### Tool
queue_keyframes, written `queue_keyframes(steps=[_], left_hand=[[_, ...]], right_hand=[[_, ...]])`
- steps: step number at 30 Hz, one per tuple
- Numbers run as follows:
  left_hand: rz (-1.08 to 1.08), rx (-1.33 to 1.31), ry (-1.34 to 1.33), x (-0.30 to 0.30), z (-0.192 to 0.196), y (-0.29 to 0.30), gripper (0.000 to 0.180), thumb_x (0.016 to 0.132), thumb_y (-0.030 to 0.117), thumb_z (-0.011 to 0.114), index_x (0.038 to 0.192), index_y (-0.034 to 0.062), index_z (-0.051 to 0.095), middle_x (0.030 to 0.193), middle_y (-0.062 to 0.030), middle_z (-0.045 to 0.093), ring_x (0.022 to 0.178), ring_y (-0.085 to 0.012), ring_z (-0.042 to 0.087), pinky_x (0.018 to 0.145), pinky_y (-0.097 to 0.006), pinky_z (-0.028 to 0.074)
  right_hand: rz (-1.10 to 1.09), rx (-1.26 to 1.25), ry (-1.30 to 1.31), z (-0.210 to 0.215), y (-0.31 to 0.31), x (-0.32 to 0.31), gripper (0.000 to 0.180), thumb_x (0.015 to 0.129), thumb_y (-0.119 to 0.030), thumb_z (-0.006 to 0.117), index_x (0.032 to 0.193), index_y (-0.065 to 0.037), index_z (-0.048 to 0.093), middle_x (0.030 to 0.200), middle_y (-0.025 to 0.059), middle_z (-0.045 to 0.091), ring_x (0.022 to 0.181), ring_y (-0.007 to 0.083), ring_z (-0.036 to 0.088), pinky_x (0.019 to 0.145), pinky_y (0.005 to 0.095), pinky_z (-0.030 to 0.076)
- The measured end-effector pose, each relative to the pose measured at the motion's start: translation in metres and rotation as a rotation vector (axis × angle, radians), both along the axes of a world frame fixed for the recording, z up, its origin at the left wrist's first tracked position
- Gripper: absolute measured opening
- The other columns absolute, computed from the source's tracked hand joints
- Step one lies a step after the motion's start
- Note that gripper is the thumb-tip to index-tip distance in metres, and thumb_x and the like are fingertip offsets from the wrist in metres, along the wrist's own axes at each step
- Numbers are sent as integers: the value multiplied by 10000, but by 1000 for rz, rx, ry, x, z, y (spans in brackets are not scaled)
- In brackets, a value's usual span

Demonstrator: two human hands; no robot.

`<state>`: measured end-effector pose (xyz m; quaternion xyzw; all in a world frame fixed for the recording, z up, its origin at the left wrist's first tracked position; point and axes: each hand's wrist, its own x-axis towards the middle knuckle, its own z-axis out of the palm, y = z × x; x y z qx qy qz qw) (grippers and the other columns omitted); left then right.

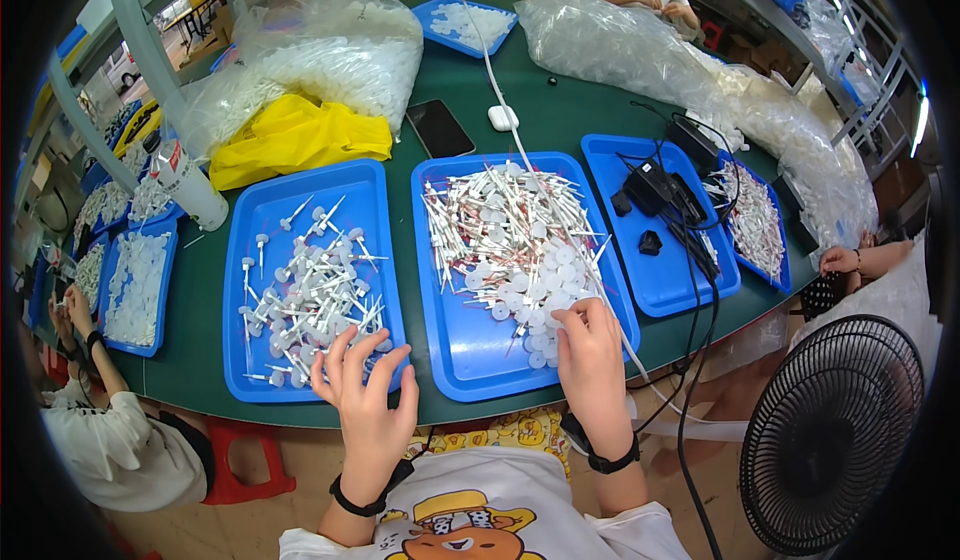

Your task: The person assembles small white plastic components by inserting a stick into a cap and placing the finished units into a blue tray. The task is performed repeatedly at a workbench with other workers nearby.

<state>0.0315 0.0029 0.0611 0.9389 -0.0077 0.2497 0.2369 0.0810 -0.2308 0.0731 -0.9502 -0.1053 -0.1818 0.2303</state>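
Observation:
My left hand [362, 385] is over the near right edge of the left blue tray [238, 360], its fingers spread and nothing held in them. In that tray lie many assembled pieces [315, 295], white sticks each with a translucent round disc on it. My right hand [592, 362] reaches into the middle blue tray [455, 350], thumb and fingertips bent together at the loose discs. Whatever is between those fingertips is too small to make out. Loose white discs [525, 295] lie in the near right part of this tray, below a heap of white sticks with reddish wires [475, 215].
A third blue tray [655, 295] at right holds black adapters and cables. A white cord [505, 110] crosses the middle tray. Behind are a phone [440, 128], a white case [503, 117], a yellow bag [300, 140] and plastic sacks. A black fan [835, 430] stands at right; co-workers sit around.

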Motion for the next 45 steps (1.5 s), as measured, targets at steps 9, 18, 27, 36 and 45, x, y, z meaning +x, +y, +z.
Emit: queue_keyframes(steps=[9, 18, 27, 36, 45], left_hand=[[-226, -109, -58, -6, 6, -16, 232, 717, 46, 745, 924, 147, 718, 1091, -4, 644, 1160, -269, 533, 1015, -454, 283], [-405, -343, -15, 1, 2, -28, 276, 751, 14, 733, 1021, 51, 694, 1007, -100, 678, 971, -272, 630, 868, -381, 449], [-495, -502, 22, 13, -16, -35, 337, 722, 3, 798, 1044, 26, 701, 963, -123, 668, 790, -215, 659, 678, -295, 532], [-430, -575, 70, 16, -4, -43, 212, 775, -29, 708, 979, 29, 715, 859, -76, 576, 724, -171, 603, 653, -281, 500], [-487, -578, 77, 15, -8, -34, 209, 807, -19, 682, 1008, 25, 719, 1000, -92, 621, 828, -207, 655, 737, -288, 531]], right_hand=[[-54, -85, 39, -3, 0, 0, 253, 812, 72, 613, 1053, -4, 593, 1044, 165, 486, 977, 340, 524, 854, 408, 434], [26, 195, 65, 16, 9, -11, 138, 847, 58, 588, 978, 22, 565, 913, 142, 548, 845, 312, 583, 781, 407, 464], [363, 629, 376, 12, 23, -20, 207, 874, -45, 690, 1062, 22, 634, 930, 112, 668, 797, 164, 662, 720, 277, 521], [-166, 803, 341, 32, -86, 99, 959, 987, -330, 558, 1474, 95, -151, 772, 129, 712, 576, 133, 601, 559, 235, 487], [10, 44, 519, 53, -54, 66, 604, 932, -372, 578, 1327, 74, 477, 766, 214, 688, 738, 366, 672, 683, 428, 515]])
